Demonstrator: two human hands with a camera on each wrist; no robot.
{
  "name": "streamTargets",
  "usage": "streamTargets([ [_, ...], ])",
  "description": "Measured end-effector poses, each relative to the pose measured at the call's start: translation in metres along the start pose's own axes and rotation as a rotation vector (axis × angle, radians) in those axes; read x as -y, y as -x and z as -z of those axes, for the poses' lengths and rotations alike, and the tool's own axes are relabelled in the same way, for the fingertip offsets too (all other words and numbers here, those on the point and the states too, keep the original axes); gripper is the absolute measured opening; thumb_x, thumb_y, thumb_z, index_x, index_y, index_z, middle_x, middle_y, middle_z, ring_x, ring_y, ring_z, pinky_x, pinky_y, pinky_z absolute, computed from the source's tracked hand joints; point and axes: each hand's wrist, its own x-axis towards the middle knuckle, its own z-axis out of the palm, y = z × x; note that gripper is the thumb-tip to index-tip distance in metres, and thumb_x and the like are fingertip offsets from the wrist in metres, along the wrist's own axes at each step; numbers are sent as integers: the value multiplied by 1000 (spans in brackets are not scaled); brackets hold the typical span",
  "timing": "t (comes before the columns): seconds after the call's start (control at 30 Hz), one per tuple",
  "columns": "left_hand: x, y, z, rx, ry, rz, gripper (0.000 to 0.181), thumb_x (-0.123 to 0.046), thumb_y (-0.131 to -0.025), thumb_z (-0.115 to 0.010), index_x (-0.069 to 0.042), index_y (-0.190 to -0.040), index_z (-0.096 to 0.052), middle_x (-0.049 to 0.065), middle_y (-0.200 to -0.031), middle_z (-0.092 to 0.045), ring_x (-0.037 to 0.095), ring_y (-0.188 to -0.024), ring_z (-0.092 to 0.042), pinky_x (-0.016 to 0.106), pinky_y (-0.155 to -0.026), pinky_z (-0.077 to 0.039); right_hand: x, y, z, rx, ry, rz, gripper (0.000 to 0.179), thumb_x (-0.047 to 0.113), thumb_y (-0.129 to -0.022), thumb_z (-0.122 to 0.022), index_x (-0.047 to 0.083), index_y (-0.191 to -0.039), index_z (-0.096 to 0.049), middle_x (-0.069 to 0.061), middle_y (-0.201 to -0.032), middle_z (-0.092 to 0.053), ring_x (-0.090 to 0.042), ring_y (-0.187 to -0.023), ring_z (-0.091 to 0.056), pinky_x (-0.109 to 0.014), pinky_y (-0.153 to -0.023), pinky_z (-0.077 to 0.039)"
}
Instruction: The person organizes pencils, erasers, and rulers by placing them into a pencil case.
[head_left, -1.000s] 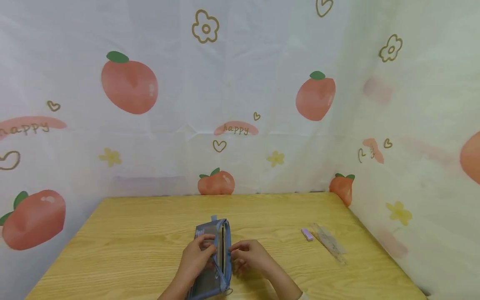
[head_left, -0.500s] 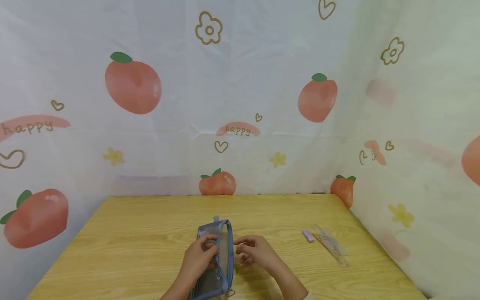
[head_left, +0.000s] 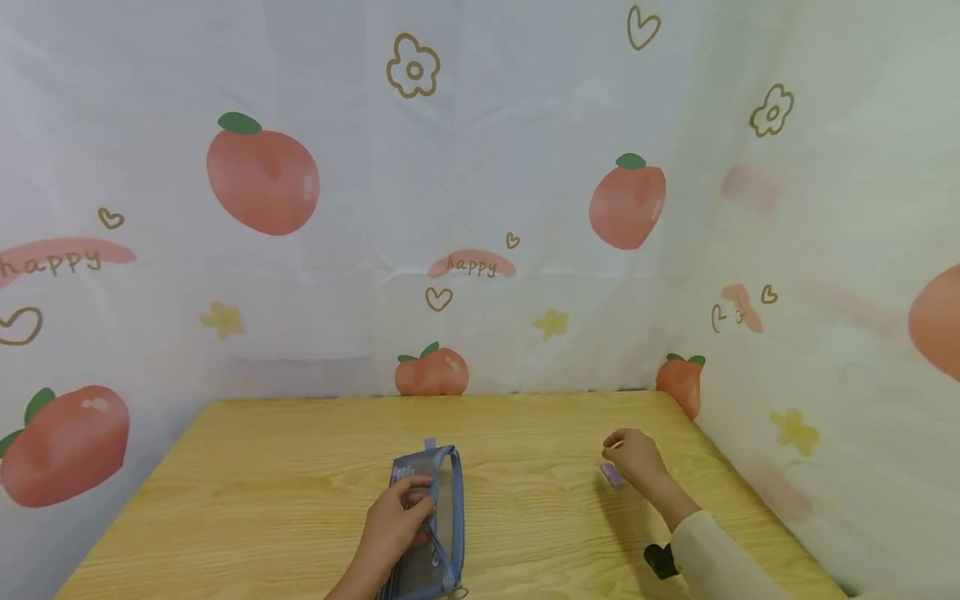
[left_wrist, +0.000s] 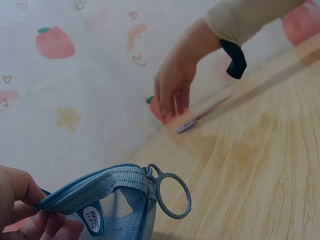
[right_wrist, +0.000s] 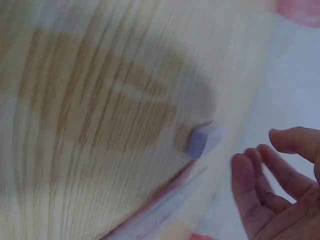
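Note:
My left hand [head_left: 395, 517] pinches the zip edge of a blue mesh pencil case [head_left: 420, 575], which has its long opening spread apart. In the left wrist view, thumb and fingers hold that blue edge [left_wrist: 95, 187], and a ring [left_wrist: 173, 196] hangs at the case's end. My right hand [head_left: 637, 458] is over the right side of the table, just above a small purple eraser [head_left: 611, 475]. The right wrist view shows its fingers loosely bent, apart from the eraser [right_wrist: 204, 140], with nothing between them.
A clear, flat, long item [right_wrist: 155, 215] lies on the wooden table [head_left: 285, 500] beside the eraser; in the head view my right arm hides it. Behind the table hangs a white curtain [head_left: 480, 167] with printed peaches. Something black [head_left: 660, 561] hangs at my right sleeve.
My right hand has left the pencil case's opening and moved right to above the eraser. The case's opening has widened. My left hand keeps its hold on the case.

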Motion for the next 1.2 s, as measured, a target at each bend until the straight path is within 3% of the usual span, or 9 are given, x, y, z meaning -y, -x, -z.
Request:
streamTargets([
  [0.07,1,0,1,3,7,2,42,-10,-74,-57,-1,-115,-56,8,-89,-59,16,-63,-57,32,-53,-54,-7,-3,3,5,82,13,24,9,-78,-59,-6,-97,-62,-13,-88,-63,-21,-64,-54,-34,-55,-47],
  [0.2,3,1,1,2,26,0,41,-9,-74,-57,0,-114,-56,8,-88,-59,16,-62,-57,32,-52,-54,-10,-4,-1,45,122,28,27,5,-74,-60,-10,-97,-61,-13,-81,-63,-23,-67,-57,-37,-61,-49],
  [0.37,5,0,-1,-10,31,13,40,-9,-73,-57,-1,-113,-57,8,-87,-59,15,-62,-56,31,-52,-54,-10,-3,-8,45,115,40,27,-2,-71,-59,-15,-95,-59,-6,-62,-58,-14,-51,-52,-28,-51,-47],
  [0.53,5,0,-1,-14,10,-4,41,-9,-72,-57,-2,-113,-57,7,-86,-59,16,-61,-55,31,-51,-54,-14,-2,-9,50,77,17,20,-6,-73,-60,-15,-90,-60,-8,-65,-58,-15,-50,-55,-25,-48,-48],
  [0.73,2,0,-1,-16,4,-5,41,-9,-72,-57,-2,-112,-58,7,-85,-58,16,-62,-54,30,-51,-54,-17,-2,-4,25,240,75,16,5,-75,-63,-9,-84,-63,-10,-72,-61,-19,-62,-56,-39,-63,-51],
  [0.83,2,0,-1,-17,1,-9,41,-9,-72,-57,-2,-112,-58,7,-84,-58,16,-62,-54,30,-51,-53,-17,-3,-3,22,268,92,16,6,-75,-64,-8,-83,-64,-12,-77,-63,-22,-67,-56,-42,-67,-50],
  [1.2,1,0,0,-18,-12,2,40,-10,-73,-57,-2,-112,-58,7,-85,-58,16,-63,-54,30,-51,-53,-12,-4,-10,38,88,40,10,2,-70,-68,-4,-76,-63,-4,-65,-58,-16,-55,-52,-27,-47,-47],
])
